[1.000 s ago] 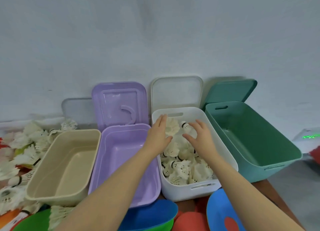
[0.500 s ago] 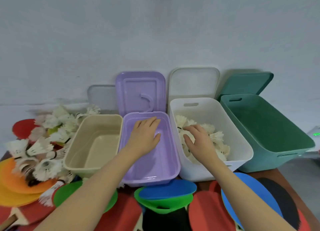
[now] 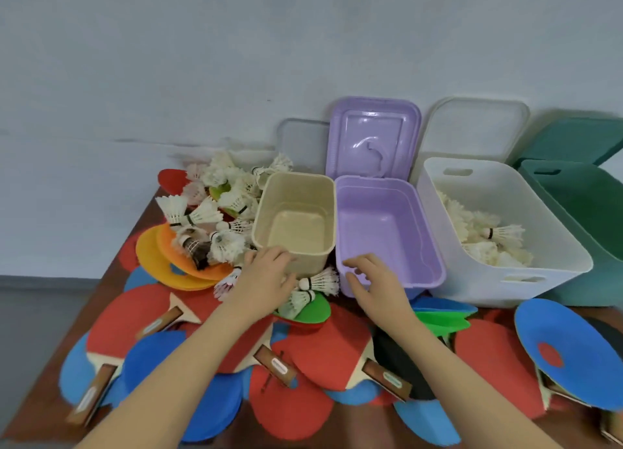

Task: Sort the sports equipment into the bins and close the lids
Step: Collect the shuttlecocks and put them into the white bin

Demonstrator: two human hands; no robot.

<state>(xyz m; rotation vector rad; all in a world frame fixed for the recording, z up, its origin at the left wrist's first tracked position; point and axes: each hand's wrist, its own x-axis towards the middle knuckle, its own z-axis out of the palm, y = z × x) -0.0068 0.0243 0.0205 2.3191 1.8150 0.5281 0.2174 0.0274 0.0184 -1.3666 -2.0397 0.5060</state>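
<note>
A view from above of a cluttered table (image 3: 111, 280) with four open bins in a row across the middle and right of the frame: a beige bin (image 3: 294, 192) and a purple bin (image 3: 387, 192), both holding nothing, a white bin (image 3: 478, 280) partly filled with white shuttlecocks, and a green bin (image 3: 580, 199) cut off at the right edge. Their lids lean against the wall behind them; the purple lid (image 3: 373, 138) stands upright just behind its bin

Two bare forearms reach up from the bottom of the frame. The left hand (image 3: 266, 280) sits at the near left corner of the beige bin, fingers loosely spread and slightly curled, holding nothing. The right hand (image 3: 374, 285) hovers at the near rim of the purple bin, fingers apart and bent, also holding nothing. Between the two hands lie two loose shuttlecocks (image 3: 312, 290) on a green disc (image 3: 310, 310)

A larger shuttlecock pile (image 3: 215, 205) sits at centre left, on orange discs (image 3: 172, 263). Red, blue and black table tennis paddles (image 3: 323, 350) cover the lower frame

The step in hand appears to be gathering more shuttlecocks for the white bin. The next move likely calls for closing the fingers lightly round the two shuttlecocks between the hands, without crushing the feathers, then carrying them right. No lid is closed yet
</note>
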